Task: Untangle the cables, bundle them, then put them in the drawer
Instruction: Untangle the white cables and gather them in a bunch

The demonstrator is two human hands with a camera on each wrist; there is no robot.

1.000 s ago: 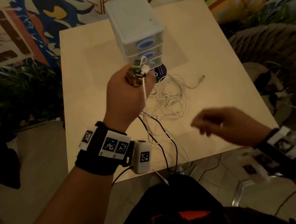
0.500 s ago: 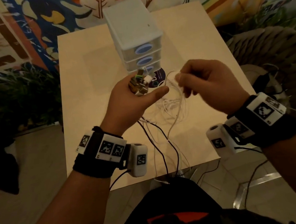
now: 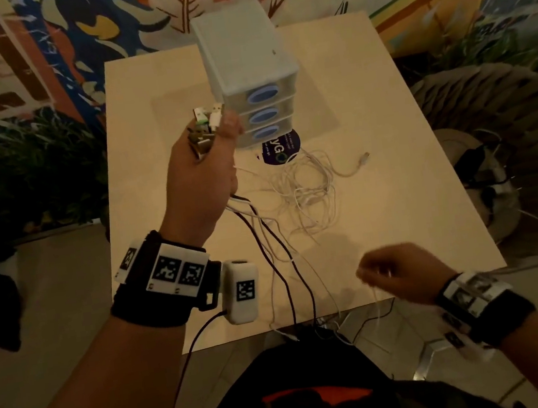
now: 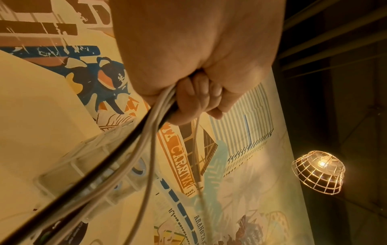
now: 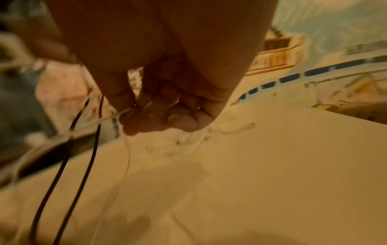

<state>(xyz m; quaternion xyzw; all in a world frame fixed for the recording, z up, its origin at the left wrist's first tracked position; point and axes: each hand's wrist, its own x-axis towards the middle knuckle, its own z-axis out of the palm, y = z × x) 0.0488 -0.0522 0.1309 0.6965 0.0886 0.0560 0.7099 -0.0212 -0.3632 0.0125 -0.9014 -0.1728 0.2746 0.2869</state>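
My left hand [image 3: 204, 174] is raised above the table and grips a bunch of cable ends, their USB plugs [image 3: 208, 117] sticking up past the thumb. White and black cables [image 4: 146, 132] hang from that fist down over the table's near edge. A loose tangle of thin white cables [image 3: 303, 189] lies on the table in front of the small white drawer unit [image 3: 251, 79], whose three drawers are closed. My right hand [image 3: 397, 276], low near the front edge, pinches a thin white cable [image 5: 123, 114] between thumb and fingers.
The wooden table [image 3: 389, 140] carries a dark round sticker [image 3: 282, 147] under the drawer unit. A wicker chair [image 3: 503, 125] stands to the right, plants [image 3: 34, 173] to the left, a painted wall behind. A caged lamp [image 4: 318, 172] hangs overhead.
My right hand went up to the left hand, took a thin white cable, and has pulled it down toward the table's near edge. The left hand rose slightly with the plugs.
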